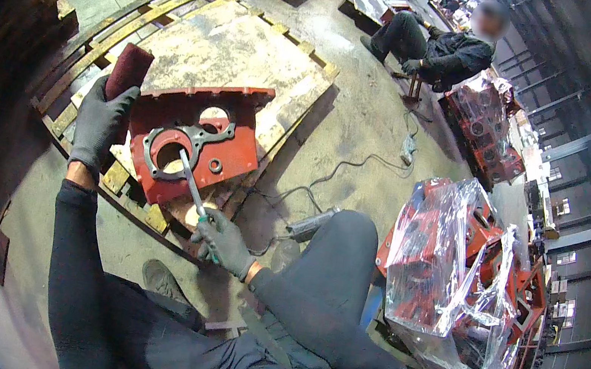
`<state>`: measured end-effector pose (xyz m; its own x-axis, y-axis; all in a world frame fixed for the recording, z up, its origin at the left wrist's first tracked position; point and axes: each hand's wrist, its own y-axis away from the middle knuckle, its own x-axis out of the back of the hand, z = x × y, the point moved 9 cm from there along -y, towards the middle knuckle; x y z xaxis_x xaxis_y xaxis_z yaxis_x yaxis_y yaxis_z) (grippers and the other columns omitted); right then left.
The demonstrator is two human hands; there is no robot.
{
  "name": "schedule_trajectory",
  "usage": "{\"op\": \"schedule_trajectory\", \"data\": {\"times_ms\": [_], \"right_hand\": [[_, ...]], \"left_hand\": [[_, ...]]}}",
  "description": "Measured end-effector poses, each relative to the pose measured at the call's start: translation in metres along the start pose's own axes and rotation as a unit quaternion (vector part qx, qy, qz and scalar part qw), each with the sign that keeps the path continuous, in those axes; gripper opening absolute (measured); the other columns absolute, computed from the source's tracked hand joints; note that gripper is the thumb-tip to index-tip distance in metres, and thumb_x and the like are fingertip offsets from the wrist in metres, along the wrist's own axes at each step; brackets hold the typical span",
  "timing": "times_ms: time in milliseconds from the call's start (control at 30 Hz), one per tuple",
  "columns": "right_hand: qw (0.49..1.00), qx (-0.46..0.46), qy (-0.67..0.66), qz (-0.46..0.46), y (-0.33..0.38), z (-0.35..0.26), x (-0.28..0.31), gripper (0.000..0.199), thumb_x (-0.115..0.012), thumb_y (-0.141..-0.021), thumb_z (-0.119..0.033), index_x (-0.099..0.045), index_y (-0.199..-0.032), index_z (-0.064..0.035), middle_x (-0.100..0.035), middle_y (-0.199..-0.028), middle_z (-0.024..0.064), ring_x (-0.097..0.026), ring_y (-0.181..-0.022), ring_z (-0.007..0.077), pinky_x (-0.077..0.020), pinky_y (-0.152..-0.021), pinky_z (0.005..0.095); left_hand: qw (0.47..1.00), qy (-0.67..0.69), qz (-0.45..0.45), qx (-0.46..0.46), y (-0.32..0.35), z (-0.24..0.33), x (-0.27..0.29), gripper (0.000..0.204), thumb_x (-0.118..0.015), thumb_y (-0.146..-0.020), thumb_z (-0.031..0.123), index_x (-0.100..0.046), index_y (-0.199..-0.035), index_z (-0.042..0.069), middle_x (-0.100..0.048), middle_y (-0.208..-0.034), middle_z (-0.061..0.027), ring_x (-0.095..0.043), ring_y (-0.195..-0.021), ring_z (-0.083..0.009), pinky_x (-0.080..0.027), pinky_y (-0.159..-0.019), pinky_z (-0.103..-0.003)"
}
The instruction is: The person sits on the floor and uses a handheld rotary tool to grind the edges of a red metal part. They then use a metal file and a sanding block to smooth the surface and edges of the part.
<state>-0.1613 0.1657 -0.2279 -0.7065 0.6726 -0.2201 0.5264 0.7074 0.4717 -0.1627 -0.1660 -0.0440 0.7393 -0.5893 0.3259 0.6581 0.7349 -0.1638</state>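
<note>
Closest to the lens, low in the frame, are the person's dark-trousered knee (pixel 335 251) and black sleeves, coming up from the bottom edge. Just above, near centre, the right hand (pixel 226 241) in a grey glove is clenched around the teal handle of a slim metal file (pixel 192 186). The file's long axis runs diagonally, handle at lower right, tip pointing to upper left, and the tip sits at the rim of the large round opening in the flat red-painted cast metal housing plate (pixel 191 140).

Over at centre left, the left hand (pixel 100 123), also gloved in grey, is grasping a dark maroon abrasive pad block (pixel 128 69), upright, with its heel against the plate's left edge. The plate lies flat on a worn wooden pallet (pixel 253 56), its straight ribbed edge toward upper right, its long side sloping from lower left up to the right.

To do this well, I'd judge: keep the file shallow along the bore's edge, use short strokes, and let the left hand brace the plate so it can't slide.

At right, 1 stack of red castings under clear plastic wrap (pixel 450 276). An angle grinder with cable (pixel 313 221) lies on the concrete floor (pixel 374 120). At upper right, another seated person (pixel 438 49) works apart.
</note>
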Motion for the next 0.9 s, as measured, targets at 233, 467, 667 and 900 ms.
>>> {"op": "schedule_trajectory", "data": {"times_ms": [233, 467, 667, 900], "right_hand": [[1.0, 0.004, -0.026, -0.01, -0.001, 0.004, 0.006, 0.041, -0.061, -0.109, -0.03, -0.052, -0.144, -0.0096, -0.07, -0.096, 0.0077, -0.066, -0.062, 0.0127, -0.0488, -0.053, 0.0265], [1.0, 0.019, -0.004, 0.0, 0.001, -0.009, -0.013, 0.042, -0.064, -0.108, -0.029, -0.054, -0.143, -0.0078, -0.069, -0.1, 0.0034, -0.065, -0.065, 0.0116, -0.0516, -0.059, 0.0273], [0.995, 0.067, 0.038, 0.06, 0.0, -0.018, -0.04, 0.049, -0.055, -0.112, -0.023, -0.043, -0.157, -0.0069, -0.07, -0.107, 0.0086, -0.066, -0.065, 0.0109, -0.0523, -0.057, 0.0258], [0.994, 0.094, 0.045, 0.034, 0.004, -0.015, -0.09, 0.057, -0.053, -0.111, -0.017, -0.035, -0.165, -0.0104, -0.069, -0.104, 0.0107, -0.066, -0.066, 0.0097, -0.0526, -0.058, 0.025]], "left_hand": [[1.0, 0.017, 0.018, 0.011, -0.002, -0.006, -0.005, 0.037, -0.076, -0.098, 0.026, -0.064, -0.122, 0.001, -0.068, -0.088, -0.0016, -0.06, -0.065, -0.0092, -0.049, -0.058, -0.028], [0.995, 0.085, 0.053, -0.029, -0.015, -0.021, 0.028, 0.04, -0.078, -0.094, 0.023, -0.068, -0.124, -0.001, -0.073, -0.094, -0.0037, -0.066, -0.074, -0.0101, -0.052, -0.066, -0.028], [0.99, -0.049, 0.135, -0.007, -0.007, -0.005, 0.051, 0.053, -0.081, -0.086, 0.044, -0.072, -0.116, 0.002, -0.078, -0.107, -0.0201, -0.076, -0.096, -0.0353, -0.058, -0.086, -0.045], [0.99, -0.014, 0.132, 0.039, -0.009, -0.041, 0.059, 0.055, -0.086, -0.083, 0.045, -0.071, -0.114, 0.002, -0.078, -0.102, -0.0208, -0.076, -0.096, -0.0359, -0.058, -0.086, -0.044]]}}
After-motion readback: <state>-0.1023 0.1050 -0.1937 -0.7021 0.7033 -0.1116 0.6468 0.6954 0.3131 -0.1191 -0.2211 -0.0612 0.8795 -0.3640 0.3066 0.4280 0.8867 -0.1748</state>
